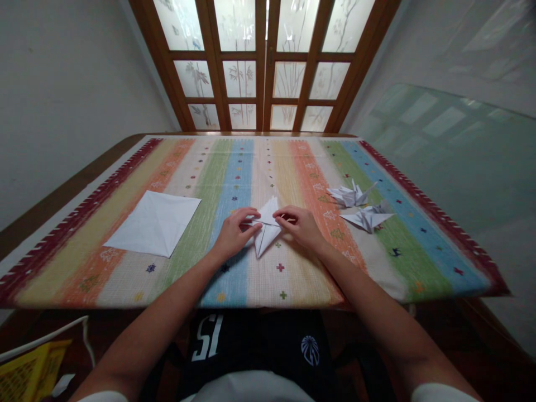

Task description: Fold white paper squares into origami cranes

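A partly folded piece of white origami paper (264, 239) lies in front of me at the middle of the table, its lower end tapering to a point. My left hand (237, 230) pinches its left edge between thumb and fingers. On the opposite edge, my right hand (300, 225) grips the paper the same way. Creases and a centre slit show on the lower half. To the right sit two folded white paper cranes, the farther crane (350, 194) just behind the nearer crane (368, 218). A creased square sheet of white paper (154, 223) rests to the left.
A striped, patterned tablecloth (213, 184) covers the table. Beyond its far edge stand wooden doors with frosted panes (238, 78). A glass panel (452, 151) leans by the right wall. Down at the lower left are a yellow basket (33, 368) and a white cable (46, 336).
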A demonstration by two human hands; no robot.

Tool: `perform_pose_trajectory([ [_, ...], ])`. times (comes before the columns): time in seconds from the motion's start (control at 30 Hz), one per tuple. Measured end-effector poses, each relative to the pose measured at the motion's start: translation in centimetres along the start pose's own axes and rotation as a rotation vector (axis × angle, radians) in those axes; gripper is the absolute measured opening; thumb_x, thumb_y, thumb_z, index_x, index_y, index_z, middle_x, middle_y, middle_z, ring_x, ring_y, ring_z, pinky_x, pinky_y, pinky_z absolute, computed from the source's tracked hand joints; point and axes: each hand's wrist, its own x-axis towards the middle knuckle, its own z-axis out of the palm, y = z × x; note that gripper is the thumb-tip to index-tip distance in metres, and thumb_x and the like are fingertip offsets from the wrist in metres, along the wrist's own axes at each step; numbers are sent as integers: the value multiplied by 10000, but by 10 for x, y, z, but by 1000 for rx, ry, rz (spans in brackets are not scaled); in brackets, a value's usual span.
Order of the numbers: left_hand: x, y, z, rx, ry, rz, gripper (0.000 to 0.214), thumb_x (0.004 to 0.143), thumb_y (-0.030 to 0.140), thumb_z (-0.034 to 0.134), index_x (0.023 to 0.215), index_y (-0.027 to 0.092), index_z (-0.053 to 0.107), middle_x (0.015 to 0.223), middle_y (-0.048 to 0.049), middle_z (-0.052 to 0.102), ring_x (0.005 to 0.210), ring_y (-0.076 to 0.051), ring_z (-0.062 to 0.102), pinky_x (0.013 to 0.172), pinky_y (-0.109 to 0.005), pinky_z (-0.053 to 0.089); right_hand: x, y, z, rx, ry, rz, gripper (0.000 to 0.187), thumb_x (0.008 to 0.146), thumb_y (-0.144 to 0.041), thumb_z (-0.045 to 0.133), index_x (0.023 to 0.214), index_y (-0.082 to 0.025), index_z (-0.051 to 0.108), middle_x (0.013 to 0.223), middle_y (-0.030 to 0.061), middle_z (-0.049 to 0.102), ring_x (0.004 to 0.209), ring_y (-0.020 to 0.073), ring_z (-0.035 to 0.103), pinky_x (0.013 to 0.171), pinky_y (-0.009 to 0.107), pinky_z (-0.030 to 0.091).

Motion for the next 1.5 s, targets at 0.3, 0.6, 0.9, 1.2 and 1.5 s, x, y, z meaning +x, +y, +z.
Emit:
perform_pose_trajectory([
  [0.3,-4,-8,4,308,-289,175,283,908,294,785,1184,238,765,1318,-124,688,1262,-325,627,1134,-545,505,-5,10,-1,-292,-121,-14,107,908,-188,747,879,-215,847,827,55,734,722,189,659,708,321,523],
  [0.6,-4,-6,4,290,-288,225,388,886,83,567,1218,232,700,1262,-107,751,1222,-291,684,1104,-513,530,-3,6,-3,-201,-309,-288,318,924,-65,656,1108,-256,832,1193,90,788,1122,232,732,1027,420,576],
  [0.9,-4,-4,2,395,-313,231,213,919,77,580,956,208,744,1257,-100,760,1204,-266,681,1114,-489,537,-5,4,-6,-305,-428,-258,149,925,-214,820,1072,-230,840,1215,111,785,1129,256,724,1036,418,580],
  [1.2,-6,1,1,457,-350,209,73,974,262,712,1002,195,703,1324,-122,738,1221,-291,665,1084,-471,544,-5,3,-5,-455,-455,-257,115,996,-237,762,1051,-259,860,1066,83,777,993,227,717,907,351,559],
  [1.5,-3,0,-1,499,-334,170,119,1036,252,616,999,179,702,1175,-108,722,957,-222,716,914,-381,593,-7,-8,-6,-568,-443,-257,207,1059,-249,643,1008,-213,840,1014,99,799,911,223,721,812,333,520],
])
